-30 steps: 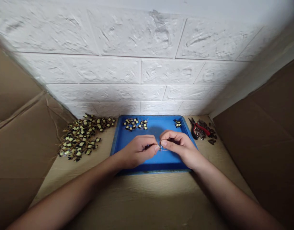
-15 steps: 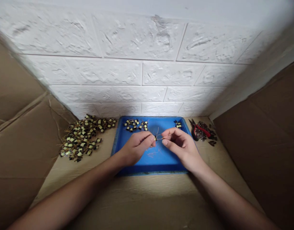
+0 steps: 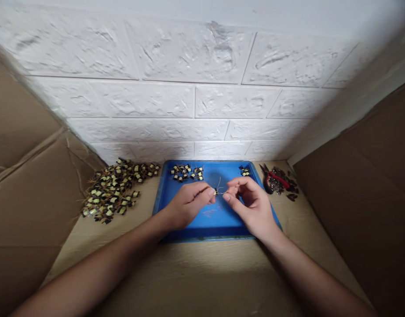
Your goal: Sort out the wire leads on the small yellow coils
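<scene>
My left hand (image 3: 193, 203) is closed, pinching a small wire-wound transformer (image 3: 216, 192) with a black body and yellow tape between thumb and index finger. Thin copper leads stick out from it, one upward and others to the right. At its right side my right hand (image 3: 250, 203) is closed in a pinch on the end of a wire lead (image 3: 223, 193). Both hands are above the blue tray (image 3: 202, 233). Fingertips partly cover the transformer, so its full shape is hidden.
Similar transformers lie heaped (image 3: 113, 187) left of the tray. Inside it are a cluster (image 3: 185, 172) at the back left, a smaller group (image 3: 244, 171) at the back right and wire scraps (image 3: 209, 213). Red-handled pliers (image 3: 274, 178) rest among dark parts at right. Cardboard (image 3: 360, 189) flanks the table.
My right hand has shifted slightly right and turned a little, still pinching the wire. The transformer and its upright lead have moved slightly right in my left hand.
</scene>
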A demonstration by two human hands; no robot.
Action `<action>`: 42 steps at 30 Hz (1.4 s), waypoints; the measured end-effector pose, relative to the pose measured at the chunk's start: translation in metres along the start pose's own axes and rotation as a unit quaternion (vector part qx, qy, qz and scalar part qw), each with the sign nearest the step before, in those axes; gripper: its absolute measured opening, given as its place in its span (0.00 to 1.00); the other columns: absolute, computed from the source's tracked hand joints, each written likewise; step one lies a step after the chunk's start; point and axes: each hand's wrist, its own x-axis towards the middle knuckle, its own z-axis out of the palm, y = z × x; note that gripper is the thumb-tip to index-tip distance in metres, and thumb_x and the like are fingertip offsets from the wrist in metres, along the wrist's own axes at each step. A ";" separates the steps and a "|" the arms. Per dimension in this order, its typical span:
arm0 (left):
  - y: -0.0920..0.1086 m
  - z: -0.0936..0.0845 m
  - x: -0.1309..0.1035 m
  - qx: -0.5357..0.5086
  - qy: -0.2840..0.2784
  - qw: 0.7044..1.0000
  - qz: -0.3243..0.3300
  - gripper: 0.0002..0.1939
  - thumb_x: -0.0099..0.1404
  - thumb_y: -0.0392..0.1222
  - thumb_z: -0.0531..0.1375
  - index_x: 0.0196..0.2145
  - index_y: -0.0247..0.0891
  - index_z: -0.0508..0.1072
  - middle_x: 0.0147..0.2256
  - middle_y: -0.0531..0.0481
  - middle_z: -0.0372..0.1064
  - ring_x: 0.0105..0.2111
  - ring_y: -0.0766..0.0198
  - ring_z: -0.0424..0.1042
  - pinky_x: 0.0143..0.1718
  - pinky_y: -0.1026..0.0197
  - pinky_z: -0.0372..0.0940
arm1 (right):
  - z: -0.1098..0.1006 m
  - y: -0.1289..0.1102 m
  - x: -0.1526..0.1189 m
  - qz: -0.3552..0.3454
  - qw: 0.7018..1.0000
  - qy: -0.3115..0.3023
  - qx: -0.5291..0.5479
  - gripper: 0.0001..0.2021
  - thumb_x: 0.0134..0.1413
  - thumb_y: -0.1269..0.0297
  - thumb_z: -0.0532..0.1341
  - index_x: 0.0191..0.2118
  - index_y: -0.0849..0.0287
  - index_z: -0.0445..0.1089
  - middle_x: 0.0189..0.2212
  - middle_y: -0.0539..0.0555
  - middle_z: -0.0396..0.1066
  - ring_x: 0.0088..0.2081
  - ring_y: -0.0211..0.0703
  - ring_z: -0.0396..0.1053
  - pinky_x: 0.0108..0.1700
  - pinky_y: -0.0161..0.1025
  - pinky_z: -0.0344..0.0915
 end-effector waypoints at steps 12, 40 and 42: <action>-0.001 0.000 0.001 0.028 0.016 0.999 0.002 0.19 0.73 0.46 0.50 0.30 0.35 0.72 0.27 0.52 0.67 0.30 0.65 0.66 0.33 0.64 0.61 | -0.004 -0.012 -0.003 -0.144 0.975 0.020 -0.167 0.05 0.56 0.71 0.67 0.35 0.53 0.75 0.36 0.53 0.70 0.38 0.46 0.70 0.42 0.46 0.66; 0.001 0.001 0.000 0.057 -0.012 0.998 0.036 0.17 0.73 0.43 0.51 0.30 0.34 0.73 0.28 0.52 0.68 0.31 0.66 0.66 0.35 0.63 0.59 | -0.005 -0.006 0.002 0.187 0.962 -0.085 0.178 0.06 0.52 0.64 0.70 0.36 0.57 0.76 0.29 0.50 0.71 0.30 0.38 0.64 0.34 0.37 0.58; 0.001 0.001 -0.001 0.052 -0.011 0.998 0.036 0.17 0.73 0.43 0.51 0.30 0.34 0.73 0.28 0.52 0.68 0.30 0.66 0.66 0.35 0.63 0.59 | -0.005 -0.006 0.001 0.168 0.970 -0.085 0.152 0.06 0.52 0.62 0.70 0.36 0.56 0.77 0.30 0.50 0.72 0.31 0.39 0.65 0.35 0.38 0.60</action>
